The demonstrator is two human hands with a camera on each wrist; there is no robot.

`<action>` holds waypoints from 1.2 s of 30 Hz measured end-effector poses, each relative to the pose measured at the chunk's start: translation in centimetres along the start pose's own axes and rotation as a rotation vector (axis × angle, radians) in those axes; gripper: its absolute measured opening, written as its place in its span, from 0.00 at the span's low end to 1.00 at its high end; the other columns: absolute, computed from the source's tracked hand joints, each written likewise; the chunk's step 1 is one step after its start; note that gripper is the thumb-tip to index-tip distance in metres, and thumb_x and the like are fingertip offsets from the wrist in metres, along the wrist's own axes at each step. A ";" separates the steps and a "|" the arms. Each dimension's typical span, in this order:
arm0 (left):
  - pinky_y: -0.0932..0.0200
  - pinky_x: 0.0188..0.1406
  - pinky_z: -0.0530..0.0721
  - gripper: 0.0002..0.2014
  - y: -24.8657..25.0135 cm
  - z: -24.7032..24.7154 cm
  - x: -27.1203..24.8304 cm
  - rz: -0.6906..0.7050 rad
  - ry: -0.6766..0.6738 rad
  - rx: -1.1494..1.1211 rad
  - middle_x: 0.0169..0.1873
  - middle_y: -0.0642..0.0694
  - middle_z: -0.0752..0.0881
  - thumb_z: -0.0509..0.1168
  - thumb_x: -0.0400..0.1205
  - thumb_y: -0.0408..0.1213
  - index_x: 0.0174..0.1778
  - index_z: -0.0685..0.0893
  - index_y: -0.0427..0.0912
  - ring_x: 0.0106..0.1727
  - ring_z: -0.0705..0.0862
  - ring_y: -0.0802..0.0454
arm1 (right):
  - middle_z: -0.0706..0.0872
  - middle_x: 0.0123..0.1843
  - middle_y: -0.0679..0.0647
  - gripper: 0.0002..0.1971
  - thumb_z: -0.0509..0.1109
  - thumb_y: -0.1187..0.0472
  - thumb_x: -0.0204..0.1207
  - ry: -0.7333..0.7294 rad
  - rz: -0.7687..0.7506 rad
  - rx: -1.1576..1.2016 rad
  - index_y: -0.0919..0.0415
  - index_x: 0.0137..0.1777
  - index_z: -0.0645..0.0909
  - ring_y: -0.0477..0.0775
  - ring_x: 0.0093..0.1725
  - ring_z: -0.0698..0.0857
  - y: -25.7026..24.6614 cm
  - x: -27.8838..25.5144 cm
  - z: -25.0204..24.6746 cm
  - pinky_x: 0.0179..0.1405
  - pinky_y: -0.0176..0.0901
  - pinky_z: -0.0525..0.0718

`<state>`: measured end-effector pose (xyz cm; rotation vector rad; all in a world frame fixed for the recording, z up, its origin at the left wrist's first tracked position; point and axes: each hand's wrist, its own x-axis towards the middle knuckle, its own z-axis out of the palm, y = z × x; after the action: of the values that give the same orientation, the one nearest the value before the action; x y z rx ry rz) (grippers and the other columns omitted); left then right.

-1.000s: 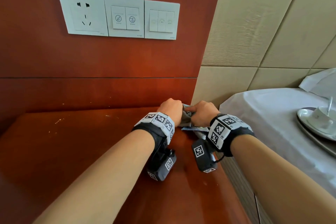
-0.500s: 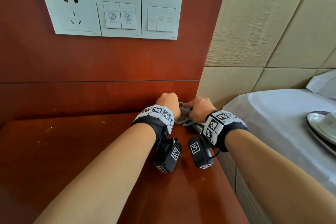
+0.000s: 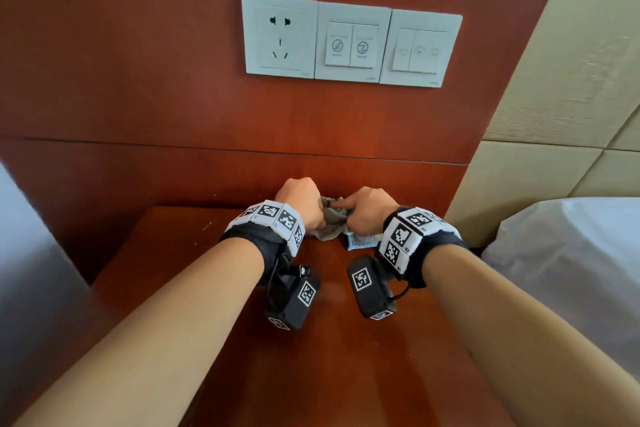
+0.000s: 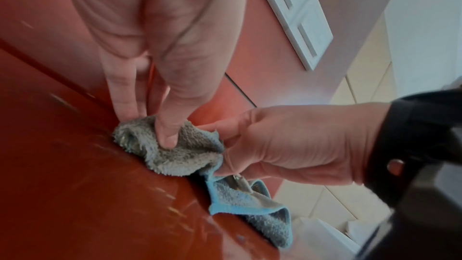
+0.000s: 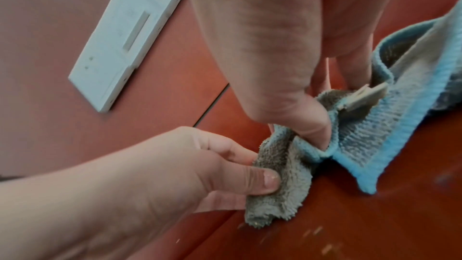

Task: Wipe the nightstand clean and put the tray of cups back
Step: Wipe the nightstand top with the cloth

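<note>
A grey fluffy cloth (image 3: 329, 229) with a blue border (image 5: 390, 126) lies bunched at the back of the red-brown nightstand (image 3: 346, 357), close to the wall panel. My left hand (image 3: 304, 208) pinches its grey left end between thumb and fingers (image 4: 170, 133). My right hand (image 3: 360, 215) pinches the blue-edged part just to the right, thumb pressed into a fold (image 5: 312, 126). The two hands are nearly touching. A few pale specks (image 3: 207, 226) mark the nightstand top to the left. The tray of cups is out of view.
A white socket and switch panel (image 3: 349, 42) sits on the wooden wall above the hands. A bed with a white sheet (image 3: 571, 253) borders the nightstand on the right, with a padded beige headboard (image 3: 571, 80) behind it. Something pale and blurred (image 3: 31, 270) stands at the left edge.
Both hands keep hold of the cloth at the back of the nightstand. The head view has swung left, so the tray with a cup on the bed has left the frame.
</note>
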<state>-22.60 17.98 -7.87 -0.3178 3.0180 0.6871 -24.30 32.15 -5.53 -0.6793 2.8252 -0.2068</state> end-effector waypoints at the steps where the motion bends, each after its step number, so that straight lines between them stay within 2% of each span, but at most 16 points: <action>1: 0.57 0.39 0.84 0.13 -1.7 -0.8 -0.3 -0.019 0.003 -0.003 0.43 0.42 0.90 0.78 0.69 0.41 0.47 0.92 0.39 0.48 0.88 0.44 | 0.80 0.74 0.53 0.27 0.62 0.64 0.78 -0.005 -0.031 -0.026 0.42 0.76 0.76 0.58 0.69 0.80 -1.7 0.4 0.2 0.66 0.43 0.81; 3: 0.58 0.38 0.81 0.12 -5.1 -2.5 -1.1 -0.052 0.018 -0.007 0.41 0.43 0.90 0.78 0.69 0.41 0.45 0.92 0.39 0.48 0.89 0.45 | 0.81 0.72 0.54 0.26 0.62 0.62 0.78 -0.013 -0.094 -0.079 0.43 0.76 0.76 0.59 0.68 0.80 -5.2 1.4 0.8 0.66 0.46 0.82; 7: 0.56 0.46 0.85 0.13 -11.4 -5.3 -2.6 -0.139 0.083 -0.024 0.47 0.43 0.90 0.79 0.70 0.40 0.49 0.93 0.40 0.49 0.87 0.46 | 0.82 0.71 0.54 0.27 0.62 0.61 0.77 -0.027 -0.172 -0.122 0.42 0.76 0.76 0.60 0.67 0.81 -11.7 3.9 2.3 0.63 0.45 0.83; 11: 0.58 0.43 0.80 0.12 -16.9 -7.9 -4.0 -0.208 0.127 -0.028 0.48 0.43 0.89 0.78 0.72 0.40 0.48 0.93 0.41 0.45 0.83 0.47 | 0.78 0.75 0.55 0.30 0.62 0.62 0.77 -0.060 -0.215 -0.120 0.45 0.80 0.71 0.60 0.70 0.79 -17.7 5.7 3.5 0.65 0.46 0.83; 15: 0.55 0.49 0.85 0.10 -20.9 -9.7 -5.3 -0.244 0.148 -0.002 0.46 0.42 0.91 0.77 0.73 0.41 0.47 0.94 0.40 0.50 0.86 0.44 | 0.82 0.71 0.55 0.28 0.66 0.58 0.76 -0.030 -0.232 -0.097 0.47 0.78 0.74 0.59 0.68 0.81 -22.1 7.4 5.3 0.60 0.44 0.84; 20: 0.56 0.50 0.84 0.11 -22.5 -10.1 -5.9 -0.257 0.161 0.009 0.50 0.41 0.90 0.75 0.75 0.39 0.50 0.92 0.39 0.54 0.87 0.42 | 0.86 0.64 0.54 0.26 0.70 0.53 0.71 -0.016 -0.170 -0.073 0.51 0.71 0.81 0.57 0.58 0.85 -24.4 8.2 6.0 0.46 0.40 0.83; 22: 0.56 0.46 0.83 0.10 -22.1 -9.8 -5.8 -0.269 0.163 0.029 0.52 0.39 0.89 0.72 0.76 0.36 0.52 0.91 0.40 0.52 0.86 0.41 | 0.87 0.61 0.54 0.24 0.69 0.53 0.70 -0.009 -0.171 -0.073 0.51 0.68 0.83 0.56 0.53 0.84 -24.5 7.9 5.9 0.44 0.39 0.83; 25: 0.53 0.50 0.85 0.12 -21.4 -9.6 -6.0 -0.282 0.154 0.102 0.55 0.38 0.86 0.69 0.78 0.32 0.56 0.88 0.39 0.54 0.86 0.39 | 0.87 0.58 0.53 0.24 0.66 0.55 0.68 -0.006 -0.184 -0.049 0.50 0.66 0.84 0.55 0.51 0.84 -24.4 7.4 6.0 0.47 0.42 0.87; 27: 0.54 0.48 0.85 0.12 -21.2 -9.8 -6.3 -0.272 0.127 0.151 0.54 0.38 0.87 0.70 0.77 0.32 0.56 0.88 0.38 0.54 0.87 0.39 | 0.87 0.54 0.53 0.24 0.66 0.55 0.67 -0.016 -0.189 -0.029 0.48 0.65 0.85 0.54 0.48 0.84 -24.3 6.9 5.8 0.45 0.43 0.89; 30: 0.56 0.43 0.83 0.08 -21.1 -10.0 -7.0 -0.250 0.069 0.203 0.48 0.40 0.88 0.72 0.75 0.32 0.49 0.88 0.36 0.50 0.87 0.40 | 0.87 0.50 0.52 0.24 0.66 0.53 0.64 -0.027 -0.183 0.000 0.47 0.63 0.86 0.54 0.44 0.86 -24.3 5.8 5.8 0.44 0.46 0.90; 32: 0.56 0.38 0.81 0.04 -20.9 -9.9 -7.6 -0.244 0.061 0.238 0.40 0.41 0.85 0.71 0.75 0.31 0.36 0.83 0.37 0.44 0.85 0.41 | 0.86 0.45 0.51 0.24 0.67 0.53 0.63 -0.011 -0.176 0.016 0.48 0.61 0.87 0.54 0.42 0.86 -24.2 4.9 6.1 0.40 0.44 0.89; 34: 0.55 0.36 0.79 0.12 -20.4 -9.6 -8.3 -0.231 0.065 0.249 0.32 0.42 0.80 0.68 0.76 0.29 0.28 0.74 0.39 0.40 0.83 0.41 | 0.85 0.44 0.50 0.24 0.67 0.51 0.62 0.008 -0.185 0.010 0.47 0.60 0.87 0.54 0.42 0.85 -24.0 4.1 6.5 0.34 0.41 0.84; 36: 0.54 0.36 0.79 0.15 -19.8 -9.2 -9.3 -0.213 0.055 0.260 0.28 0.43 0.75 0.66 0.76 0.27 0.26 0.71 0.40 0.39 0.81 0.41 | 0.85 0.44 0.49 0.22 0.67 0.50 0.63 0.018 -0.197 0.000 0.46 0.59 0.87 0.54 0.42 0.85 -23.6 3.2 6.7 0.32 0.39 0.80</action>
<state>-9.28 -1.61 -7.29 -0.6417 3.0128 0.2709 -15.20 9.32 -8.15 -0.9613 2.7732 -0.2465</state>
